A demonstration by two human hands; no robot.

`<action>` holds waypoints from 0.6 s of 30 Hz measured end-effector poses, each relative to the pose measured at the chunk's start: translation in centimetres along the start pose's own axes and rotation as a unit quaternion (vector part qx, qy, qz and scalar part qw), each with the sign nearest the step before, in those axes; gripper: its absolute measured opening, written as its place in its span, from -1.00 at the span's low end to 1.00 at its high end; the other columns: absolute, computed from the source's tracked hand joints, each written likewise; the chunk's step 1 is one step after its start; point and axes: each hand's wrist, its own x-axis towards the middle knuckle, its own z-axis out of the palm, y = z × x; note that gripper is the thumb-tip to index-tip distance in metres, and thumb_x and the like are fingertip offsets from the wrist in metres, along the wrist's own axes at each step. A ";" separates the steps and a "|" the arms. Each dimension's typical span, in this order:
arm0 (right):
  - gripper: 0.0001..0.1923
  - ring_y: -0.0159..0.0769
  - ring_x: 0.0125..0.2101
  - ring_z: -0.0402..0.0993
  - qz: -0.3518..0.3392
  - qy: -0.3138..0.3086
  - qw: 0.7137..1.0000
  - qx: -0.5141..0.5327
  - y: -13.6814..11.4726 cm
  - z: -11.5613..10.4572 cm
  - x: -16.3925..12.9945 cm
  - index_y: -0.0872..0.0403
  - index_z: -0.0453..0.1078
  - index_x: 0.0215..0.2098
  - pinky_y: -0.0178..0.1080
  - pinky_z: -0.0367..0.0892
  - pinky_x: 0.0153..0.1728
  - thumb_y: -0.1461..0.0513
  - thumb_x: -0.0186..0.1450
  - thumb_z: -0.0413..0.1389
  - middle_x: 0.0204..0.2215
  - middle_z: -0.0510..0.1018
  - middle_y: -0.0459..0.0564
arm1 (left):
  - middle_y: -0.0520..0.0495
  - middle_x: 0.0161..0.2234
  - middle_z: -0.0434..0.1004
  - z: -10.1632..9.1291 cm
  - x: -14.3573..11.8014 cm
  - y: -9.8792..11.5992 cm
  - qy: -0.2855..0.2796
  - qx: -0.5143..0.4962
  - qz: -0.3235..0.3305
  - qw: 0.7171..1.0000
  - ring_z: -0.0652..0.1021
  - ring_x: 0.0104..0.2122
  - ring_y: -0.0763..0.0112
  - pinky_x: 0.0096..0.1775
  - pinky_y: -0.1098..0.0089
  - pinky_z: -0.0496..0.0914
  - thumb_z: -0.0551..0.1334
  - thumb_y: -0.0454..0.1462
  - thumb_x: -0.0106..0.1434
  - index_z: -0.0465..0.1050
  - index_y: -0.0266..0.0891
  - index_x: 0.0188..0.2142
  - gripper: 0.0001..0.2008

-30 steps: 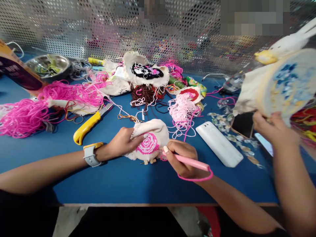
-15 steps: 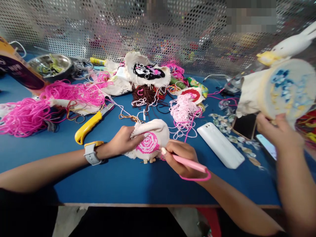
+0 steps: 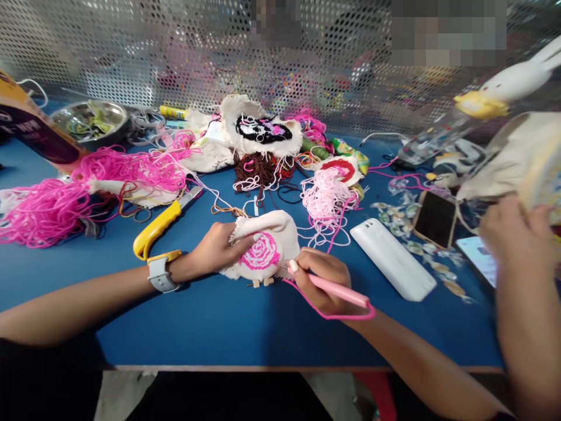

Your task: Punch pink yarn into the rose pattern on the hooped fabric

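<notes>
Head view: we see the left hand [image 3: 217,251] pinching a hooped cream cloth [image 3: 287,234], frayed edges, pink-and-white spiral [image 3: 259,250], clamp blocks [image 3: 262,283] toward us, on the blue table [image 3: 197,333], front-centre. Right hand [image 3: 324,279] grips a glossy pink pen-style tool [image 3: 339,289], thin metal needle, pink yarn [image 3: 307,299] looping off its back end. Bottle [image 3: 37,126] print, far left: we can't read it. Tool's long axis slants; needle points left, slightly up, at the spiral's right edge; contact we can't tell.
</notes>
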 end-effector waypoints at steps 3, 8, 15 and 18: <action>-0.69 -0.28 -0.45 0.40 -0.059 -0.069 0.994 0.065 -8.0 9.2 -0.7 -0.06 0.30 -0.41 -0.15 0.30 -0.48 0.01 0.41 -0.06 -0.49 0.44 -0.07 | 0.10 -0.67 0.23 0.1 0.0 0.0 0.002 0.001 -0.007 1.000 0.20 -0.65 0.63 -0.63 0.56 0.05 0.17 -0.14 0.27 0.33 -0.31 -0.52 -0.68; -0.91 -0.36 -0.48 0.42 -0.092 -0.112 0.984 0.100 -13.0 16.4 -0.9 0.01 0.30 -0.30 -0.25 0.36 -0.46 0.33 0.34 0.03 -0.49 0.46 -0.10 | 0.11 -0.67 0.20 0.3 0.0 -0.2 0.007 -0.001 -0.004 1.000 0.19 -0.64 0.63 -0.63 0.57 0.03 0.18 -0.15 0.28 0.29 -0.30 -0.55 -0.66; -0.85 -0.31 -0.56 0.32 -0.074 -0.094 0.987 0.109 -12.3 14.9 -1.0 -0.07 0.28 -0.39 -0.19 0.28 -0.54 0.32 0.29 0.07 -0.58 0.40 -0.13 | 0.13 -0.68 0.19 0.3 -0.1 -0.3 0.007 -0.002 0.018 1.000 0.19 -0.66 0.63 -0.64 0.56 0.03 0.17 -0.15 0.28 0.29 -0.29 -0.56 -0.66; -0.84 -0.31 -0.58 0.30 -0.060 -0.086 0.989 0.108 -12.6 14.7 -1.3 -0.11 0.30 -0.40 -0.17 0.28 -0.53 0.29 0.29 0.07 -0.59 0.40 -0.13 | 0.12 -0.67 0.21 0.2 -0.1 -0.2 0.007 -0.003 0.013 1.000 0.20 -0.65 0.63 -0.64 0.56 0.04 0.18 -0.14 0.28 0.30 -0.30 -0.54 -0.67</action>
